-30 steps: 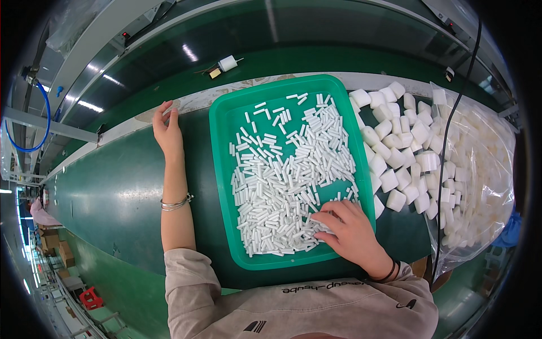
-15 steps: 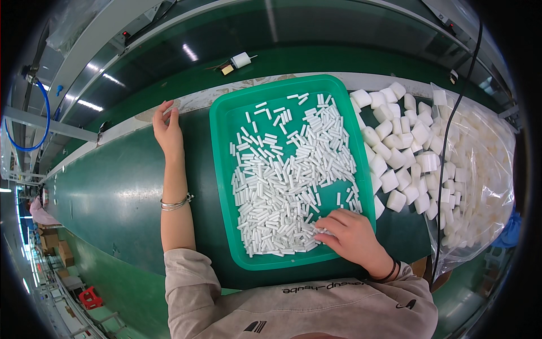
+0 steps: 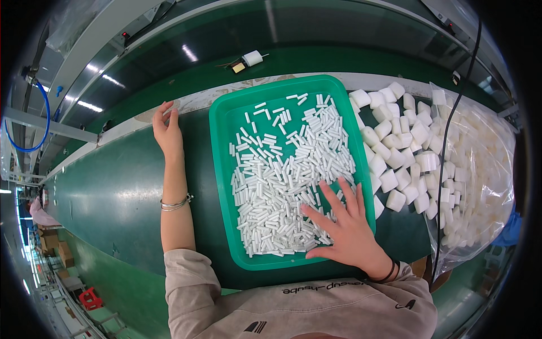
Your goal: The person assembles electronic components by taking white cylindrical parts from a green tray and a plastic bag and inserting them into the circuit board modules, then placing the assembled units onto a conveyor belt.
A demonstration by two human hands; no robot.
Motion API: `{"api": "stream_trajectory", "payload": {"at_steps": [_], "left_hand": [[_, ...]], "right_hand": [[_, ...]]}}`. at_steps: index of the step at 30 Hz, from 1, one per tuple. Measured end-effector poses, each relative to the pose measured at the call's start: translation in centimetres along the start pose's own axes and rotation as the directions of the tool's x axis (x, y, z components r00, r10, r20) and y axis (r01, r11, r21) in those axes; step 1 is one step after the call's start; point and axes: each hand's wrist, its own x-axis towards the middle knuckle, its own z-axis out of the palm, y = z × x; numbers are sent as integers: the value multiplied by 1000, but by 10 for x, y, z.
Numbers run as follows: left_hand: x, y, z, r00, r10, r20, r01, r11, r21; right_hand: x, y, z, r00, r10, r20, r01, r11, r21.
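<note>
A green tray (image 3: pixel 221 183) lies in front of me, holding a thick spread of small white tube-like pieces (image 3: pixel 265 192). Over its near right corner my right hand (image 3: pixel 350 234) is open, fingers spread wide and palm down on or just above the pieces. Nothing shows in its grasp, though what lies under the palm is hidden. To the left of the tray, my left hand (image 3: pixel 167 133) rests by the pale far edge of the bench (image 3: pixel 130 175). Its fingers are loosely bent and apart, with nothing in them.
White chunky blocks (image 3: pixel 398 155) lie right of the tray, some inside a clear plastic bag (image 3: pixel 480 181). A black cable (image 3: pixel 444 147) hangs across the bag. Beyond the bench edge, a white cylindrical part with a yellow block (image 3: pixel 252 59) sits on a green belt (image 3: pixel 316 59).
My right hand has gone from closed fingertips among the pieces to widely spread fingers, reaching slightly farther forward. The white cylindrical part has shifted right along the belt. My left hand is unmoved.
</note>
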Motion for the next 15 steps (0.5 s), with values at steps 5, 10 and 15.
{"api": "stream_trajectory", "payload": {"at_steps": [5, 10, 15], "left_hand": [[0, 1, 0, 1000, -13, 1, 13, 1000, 13], [1, -1, 0, 1000, 6, 6, -6, 1000, 1], [0, -3, 0, 1000, 10, 2, -10, 1000, -4]], "right_hand": [[0, 2, 3, 1000, 16, 24, -16, 1000, 1], [-2, 4, 5, 1000, 23, -13, -22, 995, 97], [-5, 7, 9, 999, 31, -15, -27, 977, 210]]}}
